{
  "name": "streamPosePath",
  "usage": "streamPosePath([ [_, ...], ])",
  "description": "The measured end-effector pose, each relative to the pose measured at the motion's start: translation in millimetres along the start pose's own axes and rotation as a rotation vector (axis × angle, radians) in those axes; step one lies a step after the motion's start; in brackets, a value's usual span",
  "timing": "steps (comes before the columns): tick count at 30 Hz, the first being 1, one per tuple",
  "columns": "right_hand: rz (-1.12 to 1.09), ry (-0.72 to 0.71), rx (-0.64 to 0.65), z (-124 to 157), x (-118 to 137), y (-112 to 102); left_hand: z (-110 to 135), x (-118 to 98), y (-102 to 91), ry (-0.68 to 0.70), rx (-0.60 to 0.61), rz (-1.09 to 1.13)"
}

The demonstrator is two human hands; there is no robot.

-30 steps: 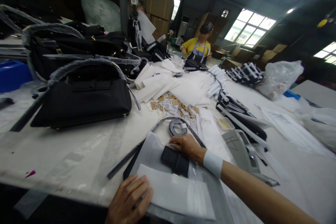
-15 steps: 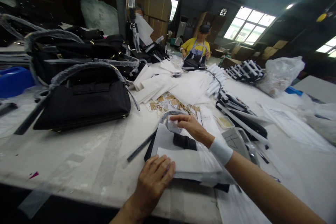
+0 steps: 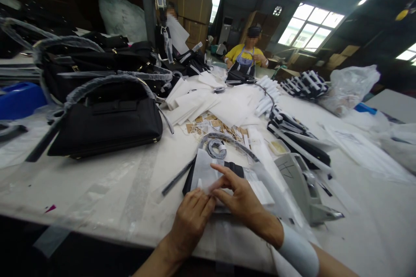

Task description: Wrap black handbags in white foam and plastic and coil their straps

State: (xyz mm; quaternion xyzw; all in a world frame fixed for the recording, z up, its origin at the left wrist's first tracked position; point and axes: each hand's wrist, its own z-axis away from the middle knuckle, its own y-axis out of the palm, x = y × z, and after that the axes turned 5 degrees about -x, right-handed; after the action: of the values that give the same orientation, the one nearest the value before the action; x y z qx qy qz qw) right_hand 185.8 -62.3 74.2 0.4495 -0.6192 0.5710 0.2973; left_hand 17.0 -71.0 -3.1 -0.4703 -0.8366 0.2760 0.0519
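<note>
A black handbag (image 3: 188, 180) lies flat in front of me, mostly under white wrapping sheet (image 3: 203, 166). Its plastic-wrapped handle (image 3: 232, 138) arches at the far side, around a coiled, wrapped strap (image 3: 212, 150). At the near left edge, my left hand (image 3: 194, 213) has its fingers bent and pressed together on the sheet. My right hand (image 3: 240, 199) is just to the right, index finger and thumb apart, its other fingertips close to the left hand. A dark band (image 3: 234, 168) shows between the sheets beyond it.
A grey tape dispenser (image 3: 297, 186) stands at right. Paper tags (image 3: 211, 125) and white sheets (image 3: 195, 104) lie beyond. Finished-looking black handbags (image 3: 107, 125) crowd the left, wrapped straps (image 3: 292, 130) the right. A person in yellow (image 3: 243, 56) works across the table.
My right hand has drawn back from the coiled strap toward my left hand, leaving the coil uncovered. The left hand stays at the sheet's near left edge, fingers more bunched.
</note>
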Motion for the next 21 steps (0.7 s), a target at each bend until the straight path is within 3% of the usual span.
streamPosePath([
  [3, 0.068, -0.029, -0.047, 20, -11, 4, 7, 0, 4.4, -0.079, -0.038, 0.011],
  [6, 0.155, -0.232, -0.062, 34, -19, 8, 12, 3, 5.6, -0.122, -0.052, -0.009],
  [9, 0.177, -0.448, -0.020, 46, -18, 14, 8, 7, 2.3, -0.066, -0.019, -0.004],
  [11, 0.160, -0.512, 0.022, 56, -13, 15, 2, 8, -1.2, -0.012, 0.025, 0.043],
  [16, 0.239, -0.536, 0.108, 87, -10, -6, -7, 12, -6.0, 0.030, 0.077, 0.118],
  [21, 0.628, -0.471, 0.271, 107, -31, -23, -9, 14, -3.4, 0.040, 0.090, 0.119],
])
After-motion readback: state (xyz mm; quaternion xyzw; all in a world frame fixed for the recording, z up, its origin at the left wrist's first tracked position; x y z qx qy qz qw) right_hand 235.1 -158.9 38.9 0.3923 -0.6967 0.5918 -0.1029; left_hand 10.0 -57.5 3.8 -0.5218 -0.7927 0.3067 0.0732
